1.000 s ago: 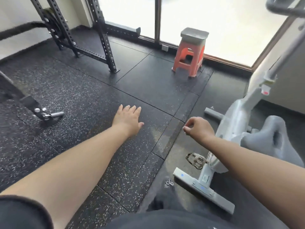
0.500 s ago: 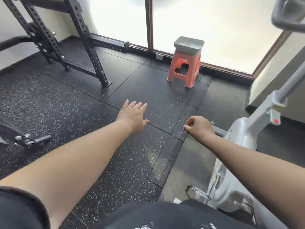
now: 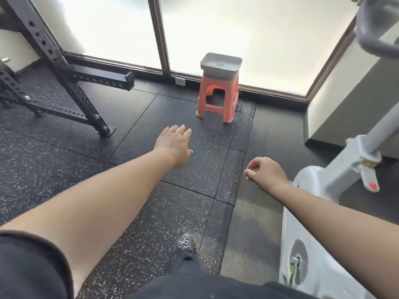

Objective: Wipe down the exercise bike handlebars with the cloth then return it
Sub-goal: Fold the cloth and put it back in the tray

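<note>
Since the cloth wasn't anywhere we could clearly make out, the step in hand looked like going to fetch it, and our best guess was the grey tray [image 3: 220, 61] sitting on the orange stool [image 3: 218, 98] by the window. Whether it actually lay in there, we couldn't tell from this angle.

Our left hand [image 3: 174, 145] was stretched out ahead over the floor [image 3: 64, 169], fingers straight and together, its grip wide open and holding nothing. Our right hand [image 3: 264, 172] hung near the white body of the exercise bike [image 3: 313, 212], its grip loosely curled with thumb and fingertip almost meeting, nothing in it that we could see.

To do this bit well, we figured: step right up to the stool before reaching, look down into the tray first, then take the cloth with the left hand since it was already leading. Bunching it into the palm would beat pinching a corner, so it didn't trail. The handlebars [image 3: 375, 37] were up at our right, well apart from the stool, so we'd want to turn fully toward them before wiping. The squat rack [image 3: 64, 67] on the left stayed out of our path.
</note>
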A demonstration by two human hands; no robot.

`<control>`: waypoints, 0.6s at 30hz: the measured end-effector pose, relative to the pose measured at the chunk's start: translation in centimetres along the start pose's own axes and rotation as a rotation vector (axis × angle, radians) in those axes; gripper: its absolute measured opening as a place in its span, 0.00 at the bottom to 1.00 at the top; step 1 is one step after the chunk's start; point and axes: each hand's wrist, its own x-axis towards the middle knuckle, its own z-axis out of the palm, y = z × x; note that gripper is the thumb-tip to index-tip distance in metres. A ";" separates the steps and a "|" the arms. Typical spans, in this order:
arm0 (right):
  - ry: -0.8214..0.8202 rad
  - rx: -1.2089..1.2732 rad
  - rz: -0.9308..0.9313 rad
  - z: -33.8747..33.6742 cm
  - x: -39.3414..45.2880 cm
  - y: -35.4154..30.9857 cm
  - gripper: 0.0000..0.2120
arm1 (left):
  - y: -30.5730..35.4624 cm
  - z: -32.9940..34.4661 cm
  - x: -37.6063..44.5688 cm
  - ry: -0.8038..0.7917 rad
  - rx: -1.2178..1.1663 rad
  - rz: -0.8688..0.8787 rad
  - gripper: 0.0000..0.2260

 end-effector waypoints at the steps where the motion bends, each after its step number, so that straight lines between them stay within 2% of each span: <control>1: 0.011 0.009 0.016 -0.3 1.6 -0.8 0.06 | -1.0 -0.2 1.8 0.006 -0.003 0.010 0.32; 10: 0.125 0.065 0.087 -2.2 12.5 -6.4 0.03 | -8.9 -3.2 14.7 0.068 0.109 0.099 0.30; 18: 0.102 0.173 0.100 -3.9 21.4 -7.0 0.04 | -8.3 -3.6 24.8 0.084 0.071 0.192 0.30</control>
